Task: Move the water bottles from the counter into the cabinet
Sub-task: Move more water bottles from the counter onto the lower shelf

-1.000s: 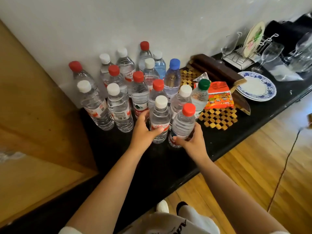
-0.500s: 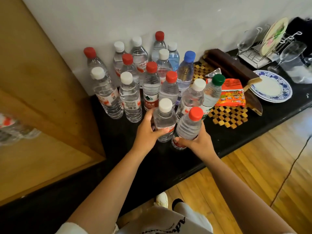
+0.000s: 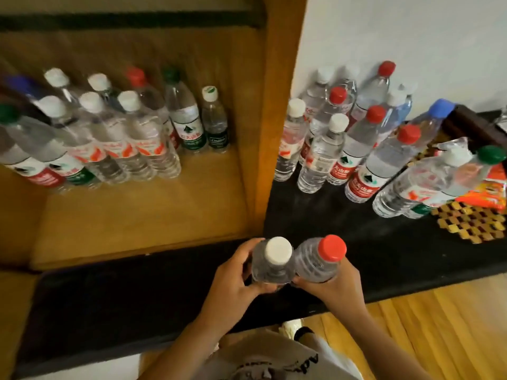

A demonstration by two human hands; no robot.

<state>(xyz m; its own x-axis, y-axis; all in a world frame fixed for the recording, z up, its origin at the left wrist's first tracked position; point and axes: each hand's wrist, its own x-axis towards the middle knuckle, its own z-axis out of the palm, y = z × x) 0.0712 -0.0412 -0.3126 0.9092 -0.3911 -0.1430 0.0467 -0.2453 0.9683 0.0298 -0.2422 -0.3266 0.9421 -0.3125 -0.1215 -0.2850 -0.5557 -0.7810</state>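
My left hand grips a white-capped water bottle, and my right hand grips a red-capped water bottle. Both bottles are lifted side by side, touching, above the front edge of the black counter. Several more water bottles stand on the counter against the white wall. To the left, the open wooden cabinet holds several bottles in rows at the back of its shelf. The lower parts of the two held bottles are hidden by my hands.
The cabinet's wooden side panel stands between the shelf and the counter bottles. An orange snack packet and a checkered wooden trivet lie at the counter's right. The front of the cabinet shelf is bare wood. Wooden floor lies below.
Both hands lifted their bottles off the counter and drew them back and leftward. My view swung left, so the open cabinet with its bottles now shows.
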